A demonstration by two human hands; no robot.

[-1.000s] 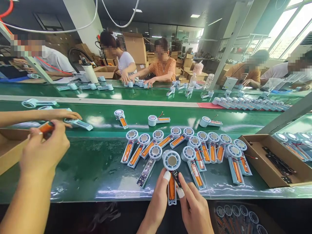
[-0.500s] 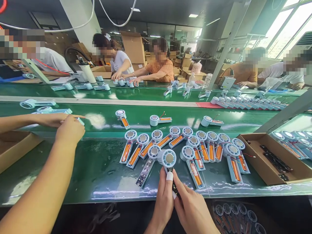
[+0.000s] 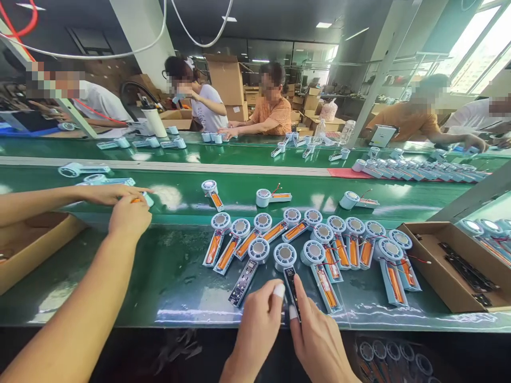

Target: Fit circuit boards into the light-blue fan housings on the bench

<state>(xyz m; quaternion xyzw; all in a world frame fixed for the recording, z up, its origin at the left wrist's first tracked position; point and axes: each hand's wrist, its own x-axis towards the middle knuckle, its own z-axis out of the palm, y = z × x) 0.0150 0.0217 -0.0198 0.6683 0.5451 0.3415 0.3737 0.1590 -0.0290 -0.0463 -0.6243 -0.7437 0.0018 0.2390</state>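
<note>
Near the bench's front edge lies a pale blue fan unit [image 3: 285, 256] with a dark circuit board along its handle. My right hand [image 3: 317, 338] grips this handle between thumb and fingers. Just left of it, my left hand [image 3: 259, 319] is curled with thumb against fingers, apart from the unit; whether something small is in it is hidden. A second fan unit with a bare board [image 3: 242, 279] lies to the left. Several fan units with orange cells in their handles, one of them at the right [image 3: 325, 287], lie behind and beside my hands.
A carton [image 3: 431, 266] with black strips stands at the right, another carton [image 3: 40, 255] at the left. A co-worker's arms [image 3: 120, 244] reach in from the left. Fan units lie on the green belt [image 3: 175, 186]. People sit across the line.
The fan unit has come down onto the bench. My left hand has moved off it to the left, while my right hand stays at the handle. The view has shifted slightly.
</note>
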